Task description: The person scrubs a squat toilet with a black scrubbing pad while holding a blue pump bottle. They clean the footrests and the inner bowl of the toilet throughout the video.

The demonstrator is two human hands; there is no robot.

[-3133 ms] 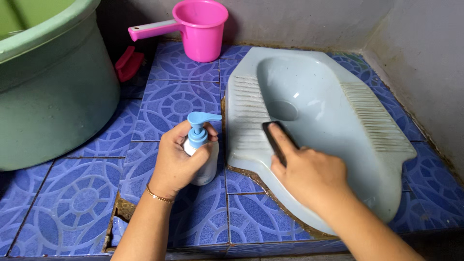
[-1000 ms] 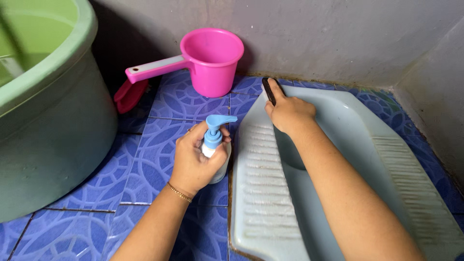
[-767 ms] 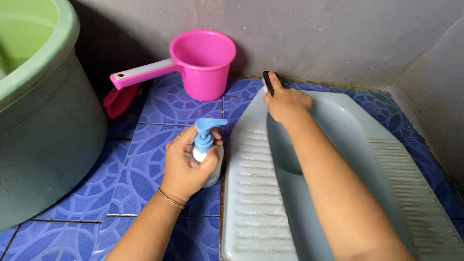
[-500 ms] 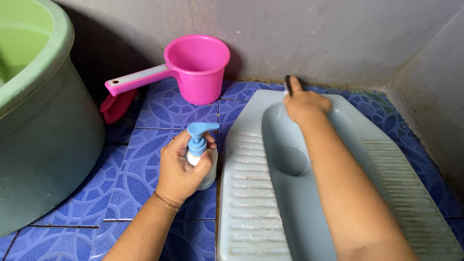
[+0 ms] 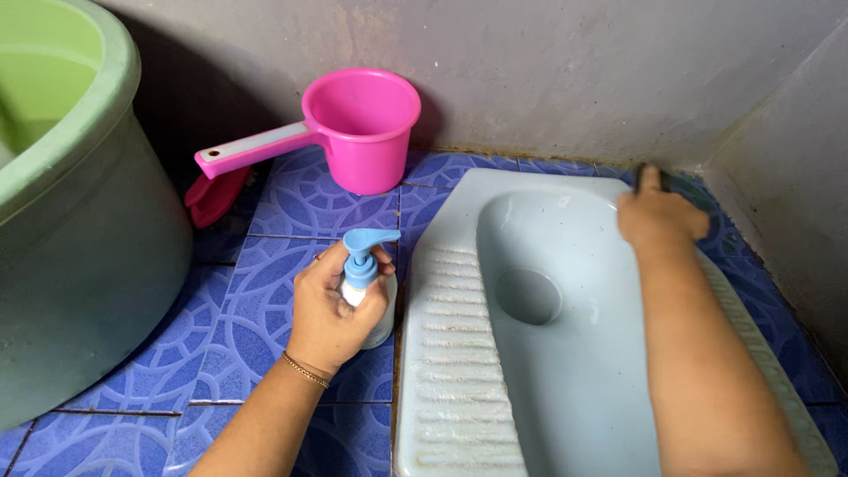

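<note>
1. The left hand [image 5: 329, 311] was wrapped around a small pump bottle [image 5: 369, 291] with a pale body and a blue pump head, fingers closed about its neck and shoulder; the bottle stood upright on the blue patterned floor tiles [image 5: 291, 265], just beside the left edge of the squat toilet pan [image 5: 539, 353].
2. The right hand [image 5: 661, 216] was stretched out to the far right corner of the pan's rim, curled shut on a dark brush [image 5: 667, 181] (only a sliver of it showed past the index finger, which lay along its top). The brush was pressed at the rim close to where the back wall [image 5: 574, 71] met the side wall.
3. The pan was pale blue-grey, with ribbed foot treads [image 5: 459, 353] running down its left side and a round drain hole [image 5: 527, 296] in the bowl; the right forearm crossed over the right tread and hid most of it.
4. A pink dipper [image 5: 362, 132] with a long handle stood on the tiles against the back wall, well apart from both hands.
5. A red object [image 5: 215, 196] (its kind was hard to make out) lay in the shadow under the dipper's handle.
6. A large green tub [image 5: 79, 221] filled the left of the view, near the left forearm but not touching it.
7. A thin gold bracelet [image 5: 304, 371] circled the left wrist.
</note>
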